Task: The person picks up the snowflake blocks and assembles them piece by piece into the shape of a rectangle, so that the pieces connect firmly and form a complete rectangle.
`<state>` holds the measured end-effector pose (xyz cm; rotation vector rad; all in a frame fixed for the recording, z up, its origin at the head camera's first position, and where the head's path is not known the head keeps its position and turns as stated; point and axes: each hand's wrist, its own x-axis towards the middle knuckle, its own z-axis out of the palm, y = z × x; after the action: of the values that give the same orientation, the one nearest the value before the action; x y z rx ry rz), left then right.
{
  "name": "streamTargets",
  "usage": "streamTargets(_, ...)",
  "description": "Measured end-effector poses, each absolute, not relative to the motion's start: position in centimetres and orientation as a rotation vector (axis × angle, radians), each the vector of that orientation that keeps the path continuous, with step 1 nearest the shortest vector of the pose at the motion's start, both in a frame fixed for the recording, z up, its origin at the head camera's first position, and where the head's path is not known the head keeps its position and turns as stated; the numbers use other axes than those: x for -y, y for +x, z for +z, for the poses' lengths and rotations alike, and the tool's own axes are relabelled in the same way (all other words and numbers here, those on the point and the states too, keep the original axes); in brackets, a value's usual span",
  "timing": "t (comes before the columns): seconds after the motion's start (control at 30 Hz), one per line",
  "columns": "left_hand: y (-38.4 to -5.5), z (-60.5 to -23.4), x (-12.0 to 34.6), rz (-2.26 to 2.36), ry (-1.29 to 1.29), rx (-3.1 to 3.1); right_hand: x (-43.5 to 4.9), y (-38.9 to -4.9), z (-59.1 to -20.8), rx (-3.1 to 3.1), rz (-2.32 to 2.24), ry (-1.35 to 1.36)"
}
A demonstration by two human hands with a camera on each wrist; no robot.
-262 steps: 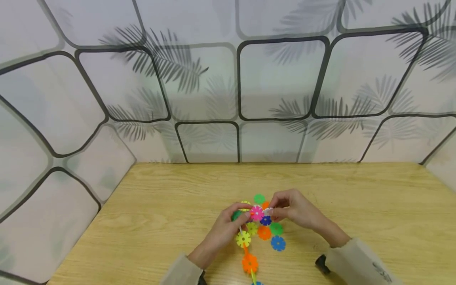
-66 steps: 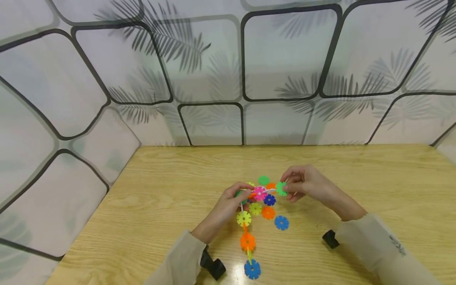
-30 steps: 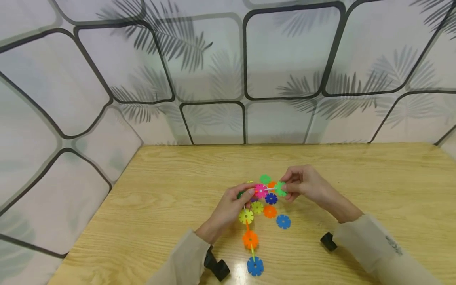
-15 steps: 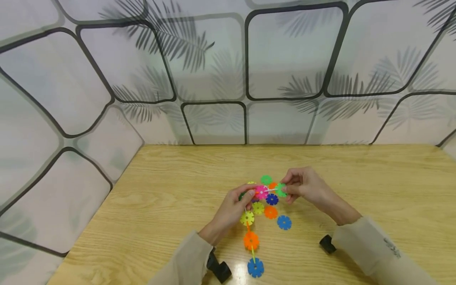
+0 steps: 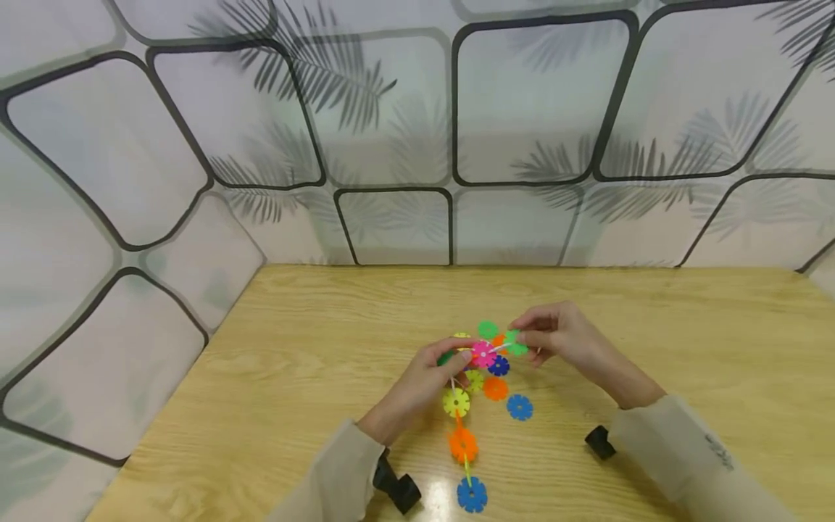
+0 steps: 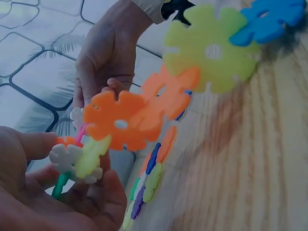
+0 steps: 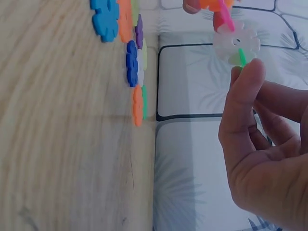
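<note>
A chain of slotted plastic snowflake discs hangs between my hands. My left hand pinches its middle between thumb and fingers, beside a pink disc. From there a yellow disc, an orange disc and others run toward me, ending in a blue disc. My right hand pinches a light green disc at the other end. A white disc links the pink and green ones, its slot meeting the green disc edge-on. Left fingers partly hide a dark green disc.
Loose discs lie flat on the wooden table beneath the hands: green, dark blue, orange, yellow and blue among them. A patterned fabric wall rises behind the table. Black wrist mounts show at both sleeves.
Earlier my right hand held the white disc by the pink one; a green disc then left the table and now sits at the chain's end. Just now my right hand has tilted it slightly upward.
</note>
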<state>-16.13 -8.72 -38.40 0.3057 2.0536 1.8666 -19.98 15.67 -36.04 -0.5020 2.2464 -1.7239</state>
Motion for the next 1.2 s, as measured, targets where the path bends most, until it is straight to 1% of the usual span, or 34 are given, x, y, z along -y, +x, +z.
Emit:
streamTargets(0.43,-15.1,-38.7,9.2,1.7,0.379,-1.986,-14.7,-21.5,-36.1,-2.23,-1.596,-0.673)
streamTargets(0.7,-15.3,-39.4,9.3,1.694,0.454,-1.937,-13.8,-21.3,-35.7,-2.163,-1.502,-0.83)
streamTargets(0.9,-15.3,-39.8,9.3,1.752,0.449,-1.976,-12.7,-20.8,-35.9,-2.059,-1.511,-0.916)
streamTargets(1.07,-15.5,-39.9,9.5,1.77,0.422,-1.992,-12.8,-20.9,-35.6,-2.074,-1.48,-0.906)
streamTargets(1.2,-15.5,-40.0,9.4,1.818,0.366,-1.938,-14.0,-21.5,-35.3,-2.13,-1.452,-0.821)
